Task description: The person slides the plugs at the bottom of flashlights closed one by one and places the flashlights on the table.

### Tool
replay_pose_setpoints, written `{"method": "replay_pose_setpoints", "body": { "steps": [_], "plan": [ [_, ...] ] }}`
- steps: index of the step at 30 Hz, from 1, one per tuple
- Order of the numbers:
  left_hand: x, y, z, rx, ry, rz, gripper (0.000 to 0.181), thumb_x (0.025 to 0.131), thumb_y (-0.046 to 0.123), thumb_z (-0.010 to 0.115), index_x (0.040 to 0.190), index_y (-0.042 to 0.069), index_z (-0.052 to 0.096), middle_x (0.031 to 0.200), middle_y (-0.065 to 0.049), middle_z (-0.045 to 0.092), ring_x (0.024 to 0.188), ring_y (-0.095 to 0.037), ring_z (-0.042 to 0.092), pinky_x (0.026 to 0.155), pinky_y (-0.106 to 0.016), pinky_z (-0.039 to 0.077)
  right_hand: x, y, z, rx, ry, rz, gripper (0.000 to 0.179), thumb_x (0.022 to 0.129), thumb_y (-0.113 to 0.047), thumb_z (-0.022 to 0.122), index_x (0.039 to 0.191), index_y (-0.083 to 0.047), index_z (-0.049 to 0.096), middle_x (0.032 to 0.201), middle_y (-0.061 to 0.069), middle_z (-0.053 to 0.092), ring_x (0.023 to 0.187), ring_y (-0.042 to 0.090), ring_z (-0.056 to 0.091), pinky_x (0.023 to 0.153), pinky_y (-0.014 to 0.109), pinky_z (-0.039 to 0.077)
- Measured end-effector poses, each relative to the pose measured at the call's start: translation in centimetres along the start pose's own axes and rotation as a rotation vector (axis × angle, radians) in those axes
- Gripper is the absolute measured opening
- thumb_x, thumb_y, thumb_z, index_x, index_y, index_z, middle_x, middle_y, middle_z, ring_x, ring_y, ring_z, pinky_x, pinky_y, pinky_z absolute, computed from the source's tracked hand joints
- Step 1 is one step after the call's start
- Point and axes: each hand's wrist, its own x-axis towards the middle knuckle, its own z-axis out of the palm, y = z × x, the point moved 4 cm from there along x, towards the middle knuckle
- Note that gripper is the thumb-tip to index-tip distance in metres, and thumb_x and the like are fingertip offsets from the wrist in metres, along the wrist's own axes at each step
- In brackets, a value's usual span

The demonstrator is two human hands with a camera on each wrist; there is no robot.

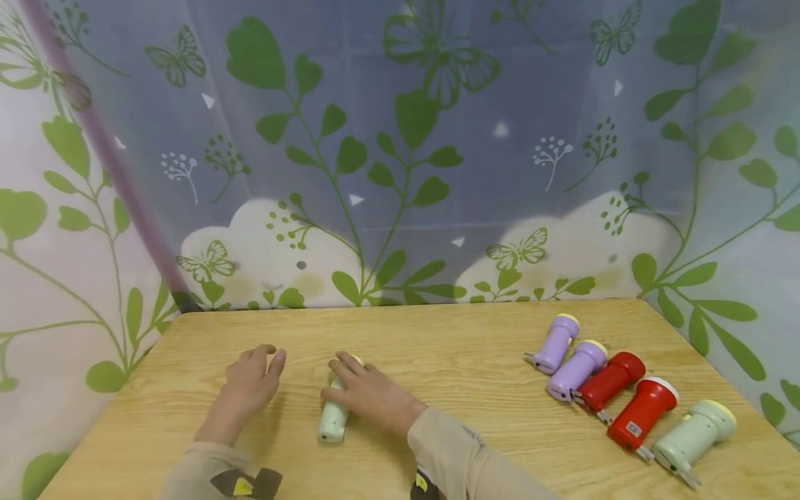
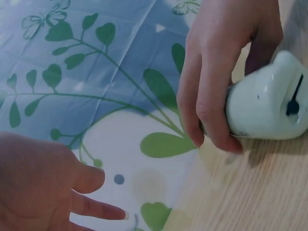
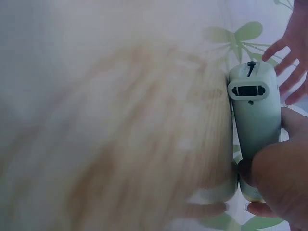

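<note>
A pale green flashlight (image 1: pixel 334 420) lies on the wooden table, left of the middle. My right hand (image 1: pixel 373 396) reaches over it from the right and grips its body. In the left wrist view, fingers of the right hand (image 2: pixel 214 82) curl round the pale green flashlight (image 2: pixel 260 106), whose end shows a dark slot. The right wrist view has the thumb side of the right hand (image 3: pixel 281 178) against the flashlight (image 3: pixel 257 120). My left hand (image 1: pixel 250 382) hovers to the left with its fingers loose and holds nothing; its palm (image 2: pixel 38 183) shows in the left wrist view.
On the right of the table (image 1: pixel 437 333) stand several flashlights in a slanting row: a purple one (image 1: pixel 556 344), another purple one (image 1: pixel 578 370), a red one (image 1: pixel 612 380), another red one (image 1: pixel 644 413) and a green one (image 1: pixel 696 434), with prongs folded out. A leaf-patterned curtain (image 1: pixel 400 173) hangs behind.
</note>
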Motion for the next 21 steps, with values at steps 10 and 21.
{"method": "replay_pose_setpoints", "body": {
  "steps": [10, 21],
  "plan": [
    [-0.1, 0.5, 0.2, 0.013, -0.001, -0.007, 0.060, 0.106, 0.037, 0.030, 0.141, -0.012, 0.030, 0.143, -0.041, 0.025, 0.128, -0.064, 0.020, 0.096, -0.076, 0.025, -0.3, 0.5, -0.3, 0.092, 0.041, 0.035, 0.061, 0.091, -0.008, 0.064, 0.144, -0.029, 0.041, 0.157, 0.009, 0.022, 0.144, 0.028, 0.022, 0.098, 0.039, 0.047],
    [1.0, 2.4, 4.4, -0.042, 0.006, 0.087, 0.054, 0.105, 0.026, 0.038, 0.139, -0.014, 0.032, 0.141, -0.040, 0.031, 0.130, -0.060, 0.025, 0.101, -0.069, 0.028, -7.7, 9.4, -1.1, 0.384, 0.249, 0.391, 0.066, 0.078, 0.017, 0.064, 0.137, -0.007, 0.048, 0.143, 0.021, 0.042, 0.128, 0.039, 0.044, 0.098, 0.055, 0.044]
  ]
}}
